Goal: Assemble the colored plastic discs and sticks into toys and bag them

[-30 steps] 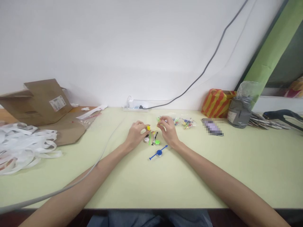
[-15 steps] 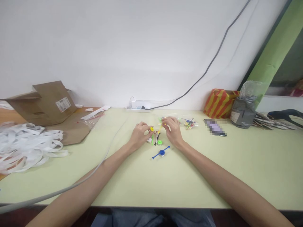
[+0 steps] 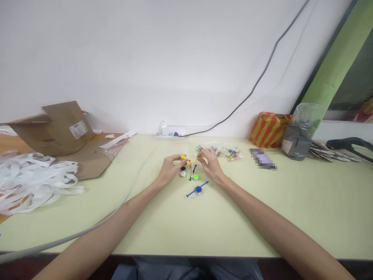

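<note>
My left hand [image 3: 170, 169] pinches a small round yellow disc [image 3: 183, 156] between thumb and fingertips. Opposite it, my right hand [image 3: 212, 164] has its fingertips closed on a thin yellow arrow [image 3: 192, 160], whose free end points toward the left hand. Disc and arrow are apart. Below the hands lie a green arrow [image 3: 187, 173], a white arrow [image 3: 192, 170] and a black arrow [image 3: 195, 168]. Around them are a green disc [image 3: 196, 177], a white disc [image 3: 183, 174] and a black disc [image 3: 183, 169]. Nearer me rests a blue arrow fitted on a blue disc [image 3: 198, 189].
Clear bags of colored arrows [image 3: 233, 154] lie behind my right hand. A power strip [image 3: 167, 137] stands against the wall. To the right are a phone [image 3: 264, 159] and a striped bag [image 3: 266, 130]; to the left, a cardboard box [image 3: 58, 130], white straps [image 3: 37, 182] and a grey cable [image 3: 116, 212].
The yellow disc has shifted slightly left and up in my left hand. The yellow arrow now lies more level. The black disc has come into view below my left fingers.
</note>
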`<state>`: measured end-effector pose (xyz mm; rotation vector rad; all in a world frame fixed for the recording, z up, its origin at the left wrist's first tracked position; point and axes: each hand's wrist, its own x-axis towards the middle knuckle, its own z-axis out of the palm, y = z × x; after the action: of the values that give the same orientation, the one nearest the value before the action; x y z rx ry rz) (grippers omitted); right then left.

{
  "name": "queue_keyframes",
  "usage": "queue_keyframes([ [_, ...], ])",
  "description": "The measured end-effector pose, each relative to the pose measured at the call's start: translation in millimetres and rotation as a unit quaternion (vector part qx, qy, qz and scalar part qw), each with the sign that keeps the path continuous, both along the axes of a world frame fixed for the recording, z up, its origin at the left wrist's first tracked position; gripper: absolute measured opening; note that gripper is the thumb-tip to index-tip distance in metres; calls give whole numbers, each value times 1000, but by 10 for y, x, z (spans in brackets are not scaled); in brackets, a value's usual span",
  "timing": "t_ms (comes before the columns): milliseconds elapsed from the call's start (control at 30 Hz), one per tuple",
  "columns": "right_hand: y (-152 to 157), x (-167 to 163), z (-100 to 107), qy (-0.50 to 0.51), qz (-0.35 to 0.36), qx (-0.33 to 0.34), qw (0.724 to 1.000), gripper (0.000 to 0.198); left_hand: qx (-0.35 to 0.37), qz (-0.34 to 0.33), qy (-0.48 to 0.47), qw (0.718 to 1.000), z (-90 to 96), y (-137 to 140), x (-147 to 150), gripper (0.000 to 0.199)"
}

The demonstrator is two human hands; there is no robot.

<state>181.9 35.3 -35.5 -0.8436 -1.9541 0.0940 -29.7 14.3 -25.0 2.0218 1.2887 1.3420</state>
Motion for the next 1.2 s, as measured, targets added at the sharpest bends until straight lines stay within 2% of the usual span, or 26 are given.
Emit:
queue_keyframes([
  [100, 1, 21, 2, -25, 18, -14, 999, 12, -36, -30, -66, 997, 33, -22, 9, 41],
  [200, 5, 44, -5, -60, 28, -22, 998, 13, -43, -46, -83, 995, 70, -61, 23, 45],
  [367, 41, 51, -38, -78, 37, -7, 996, 14, -10, -40, -13, 999, 120, -144, 73, 39],
  [567, 27, 30, 22, -65, 85, 13, 994, 15, -2, -90, 45, 995, 93, -188, 93, 36],
  [700, -15, 81, 99, -9, 98, -27, 995, 13, 36, -49, 65, 996, 41, -138, 49, 28],
  [867, -60, 225, 185, 82, 75, -90, 990, 9, 94, -12, 112, 989, 2, -78, 19, 26],
  [967, -122, 263, 225, 133, 73, -153, 976, 17, 74, 3, 93, 993, 3, -91, 39, 31],
  [1067, -215, 211, 231, 164, 122, -231, 951, 26, 38, -13, 59, 997, 35, -147, 84, 35],
  [1200, -337, 59, 213, 154, 165, -245, 943, 26, 14, -65, 51, 997, 92, -250, 164, 36],
])
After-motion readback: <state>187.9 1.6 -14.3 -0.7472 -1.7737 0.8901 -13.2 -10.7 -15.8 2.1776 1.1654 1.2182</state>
